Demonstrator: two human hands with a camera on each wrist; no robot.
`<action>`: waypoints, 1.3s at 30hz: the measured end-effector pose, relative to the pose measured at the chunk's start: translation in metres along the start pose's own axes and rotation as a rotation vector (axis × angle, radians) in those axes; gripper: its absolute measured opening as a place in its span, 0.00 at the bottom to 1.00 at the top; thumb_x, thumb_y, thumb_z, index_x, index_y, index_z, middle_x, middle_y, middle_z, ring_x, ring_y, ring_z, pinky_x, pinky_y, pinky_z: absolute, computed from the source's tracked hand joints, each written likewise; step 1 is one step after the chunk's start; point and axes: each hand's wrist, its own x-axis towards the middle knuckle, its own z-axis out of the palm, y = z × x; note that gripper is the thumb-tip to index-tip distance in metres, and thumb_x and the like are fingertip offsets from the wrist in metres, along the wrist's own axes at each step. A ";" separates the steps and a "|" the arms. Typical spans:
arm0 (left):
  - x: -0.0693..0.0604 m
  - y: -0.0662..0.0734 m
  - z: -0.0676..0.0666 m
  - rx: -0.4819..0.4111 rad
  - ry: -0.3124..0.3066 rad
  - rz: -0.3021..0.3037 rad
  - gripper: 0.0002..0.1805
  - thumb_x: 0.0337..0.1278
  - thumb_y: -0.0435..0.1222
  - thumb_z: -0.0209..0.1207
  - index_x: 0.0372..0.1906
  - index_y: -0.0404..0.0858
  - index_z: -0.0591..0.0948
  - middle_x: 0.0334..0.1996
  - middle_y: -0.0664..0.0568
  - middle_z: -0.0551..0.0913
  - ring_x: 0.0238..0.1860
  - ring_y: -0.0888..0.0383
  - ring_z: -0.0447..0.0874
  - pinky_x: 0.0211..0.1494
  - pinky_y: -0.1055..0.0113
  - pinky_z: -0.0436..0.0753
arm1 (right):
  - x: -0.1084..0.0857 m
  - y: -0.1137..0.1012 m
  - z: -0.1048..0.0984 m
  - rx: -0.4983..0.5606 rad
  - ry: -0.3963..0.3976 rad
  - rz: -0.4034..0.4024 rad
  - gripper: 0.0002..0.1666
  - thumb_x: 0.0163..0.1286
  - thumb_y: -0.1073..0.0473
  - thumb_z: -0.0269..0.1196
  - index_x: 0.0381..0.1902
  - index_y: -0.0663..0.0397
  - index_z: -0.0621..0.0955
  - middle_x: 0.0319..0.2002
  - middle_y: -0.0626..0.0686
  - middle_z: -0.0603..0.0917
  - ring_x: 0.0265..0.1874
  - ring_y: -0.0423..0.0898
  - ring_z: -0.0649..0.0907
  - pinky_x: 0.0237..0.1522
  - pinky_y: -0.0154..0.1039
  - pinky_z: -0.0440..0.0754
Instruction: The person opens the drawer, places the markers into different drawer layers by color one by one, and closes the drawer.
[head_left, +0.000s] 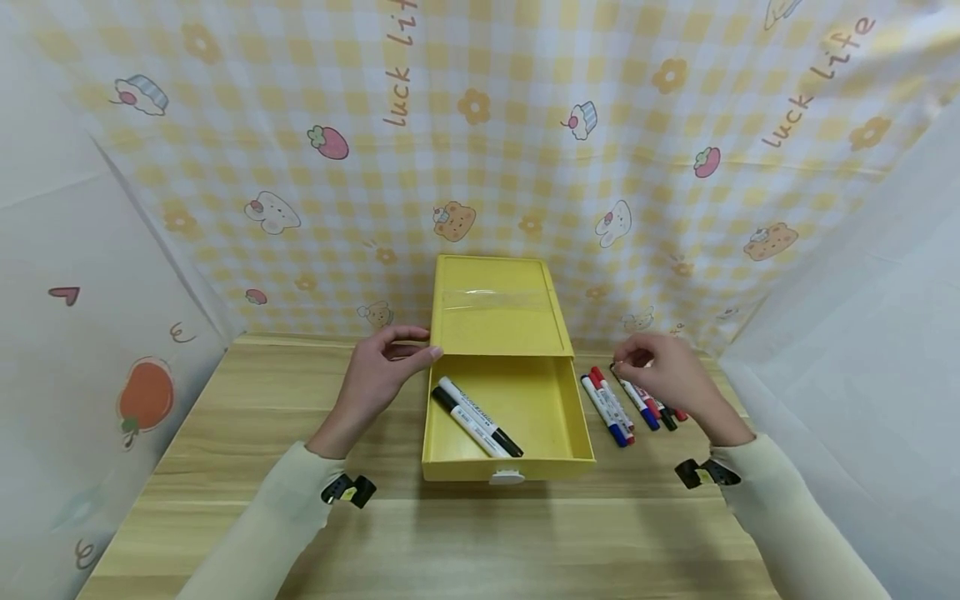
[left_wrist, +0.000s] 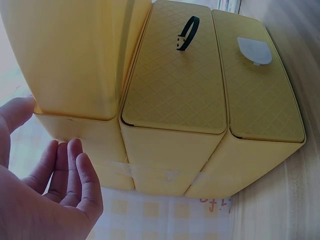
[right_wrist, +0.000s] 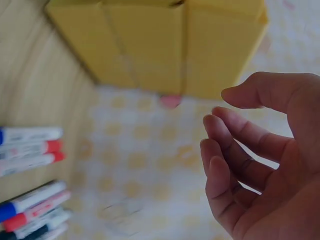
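Note:
My left hand (head_left: 386, 362) is at the left side of a yellow drawer unit (head_left: 495, 275), its thumb against the upper front corner and its fingers loosely bent beside the wall. The unit's top drawer (head_left: 547, 408) is pulled out. Two black-and-white markers lie side by side in it: one marker (head_left: 476, 408) with its black cap toward the front, the other marker (head_left: 471, 427) with its cap toward the back. Over the table at the right, my right hand (head_left: 663, 371) hovers above several markers (head_left: 641, 404), thumb and bent fingers apart, holding nothing in the right wrist view.
More markers (head_left: 609, 408) with red and blue caps lie right of the drawer. Two closed drawers show in the left wrist view, one with a black loop handle (left_wrist: 189, 34), one with a white pull (left_wrist: 255, 51). A checked cloth (head_left: 375, 183) hangs behind the wooden table (head_left: 480, 542).

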 end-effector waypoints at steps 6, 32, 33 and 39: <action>0.000 0.001 0.000 0.001 0.001 0.000 0.25 0.69 0.45 0.76 0.62 0.36 0.86 0.61 0.44 0.87 0.61 0.46 0.88 0.64 0.49 0.86 | -0.006 0.048 0.014 0.037 0.009 0.110 0.07 0.74 0.63 0.73 0.45 0.62 0.90 0.37 0.53 0.90 0.36 0.49 0.87 0.38 0.44 0.84; 0.000 0.001 0.001 0.009 0.002 -0.007 0.25 0.69 0.46 0.76 0.63 0.36 0.86 0.62 0.44 0.87 0.61 0.46 0.88 0.64 0.49 0.86 | -0.057 0.168 0.062 -0.052 0.083 0.541 0.16 0.73 0.54 0.72 0.45 0.65 0.89 0.42 0.64 0.91 0.39 0.59 0.86 0.38 0.50 0.78; 0.000 0.001 0.001 0.010 0.002 -0.009 0.25 0.69 0.46 0.76 0.62 0.36 0.86 0.62 0.44 0.87 0.61 0.46 0.88 0.64 0.49 0.86 | -0.057 0.169 0.062 -0.058 0.082 0.552 0.16 0.73 0.54 0.73 0.45 0.64 0.89 0.43 0.64 0.91 0.39 0.59 0.86 0.38 0.51 0.78; -0.001 0.002 0.001 0.013 0.002 -0.003 0.26 0.69 0.47 0.76 0.63 0.36 0.86 0.62 0.43 0.87 0.61 0.46 0.88 0.65 0.49 0.86 | -0.058 0.167 0.065 -0.090 0.079 0.568 0.15 0.72 0.53 0.73 0.41 0.62 0.88 0.41 0.64 0.90 0.37 0.58 0.84 0.35 0.50 0.76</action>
